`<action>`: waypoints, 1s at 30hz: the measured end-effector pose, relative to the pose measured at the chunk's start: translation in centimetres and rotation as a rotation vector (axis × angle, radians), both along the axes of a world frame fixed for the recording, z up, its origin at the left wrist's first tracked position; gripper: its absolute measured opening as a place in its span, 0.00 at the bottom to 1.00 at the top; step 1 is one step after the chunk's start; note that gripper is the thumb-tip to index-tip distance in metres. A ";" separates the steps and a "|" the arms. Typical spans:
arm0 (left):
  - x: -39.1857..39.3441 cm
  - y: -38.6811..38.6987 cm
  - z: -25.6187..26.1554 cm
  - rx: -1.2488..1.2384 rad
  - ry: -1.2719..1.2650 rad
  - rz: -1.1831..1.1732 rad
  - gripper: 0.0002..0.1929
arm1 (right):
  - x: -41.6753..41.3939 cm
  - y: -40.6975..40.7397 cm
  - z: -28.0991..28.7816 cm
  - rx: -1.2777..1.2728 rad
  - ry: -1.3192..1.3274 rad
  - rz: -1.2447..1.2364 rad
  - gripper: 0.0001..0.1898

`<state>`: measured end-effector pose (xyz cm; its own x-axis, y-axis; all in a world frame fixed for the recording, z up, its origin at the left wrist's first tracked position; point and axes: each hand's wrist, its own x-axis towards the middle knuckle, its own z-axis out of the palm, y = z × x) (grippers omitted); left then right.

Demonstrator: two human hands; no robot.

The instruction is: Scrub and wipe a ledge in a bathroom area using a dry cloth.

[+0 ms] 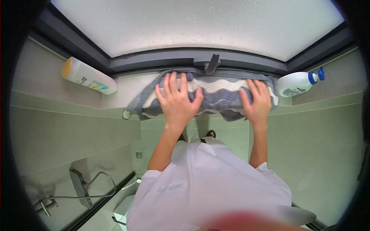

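A grey-and-cream wavy-striped towel [219,96] lies bunched along the window sill [130,89], its lower edge hanging over the front. My left hand [179,99] rests flat on the left part of the towel, fingers spread. On the towel's right end lies my right hand [257,102], palm down, thumb apart from the fingers. Neither palm shows, so folds pinched beneath are hidden. A small white rounded end [126,114] pokes out under the towel's left corner; what it belongs to is covered.
On the sill, a white bottle with a yellow cap [89,76] lies at left, a white pump bottle with a blue top [299,82] at right. The dark window handle [213,63] juts over the towel. A shower hose [78,197] hangs at lower left.
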<state>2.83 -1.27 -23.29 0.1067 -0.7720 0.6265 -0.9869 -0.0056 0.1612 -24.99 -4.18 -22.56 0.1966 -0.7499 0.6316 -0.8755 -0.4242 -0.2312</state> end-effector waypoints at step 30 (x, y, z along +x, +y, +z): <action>1.8 1.4 2.3 0.159 -0.089 -0.317 0.57 | -4.1 1.1 1.2 0.043 0.124 0.012 0.56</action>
<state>4.64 0.15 -21.00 -0.2029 -0.8468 0.4917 -0.9538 0.2845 0.0964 -29.11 -3.11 -21.34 0.2800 -0.7729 0.5694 -0.8934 -0.4268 -0.1400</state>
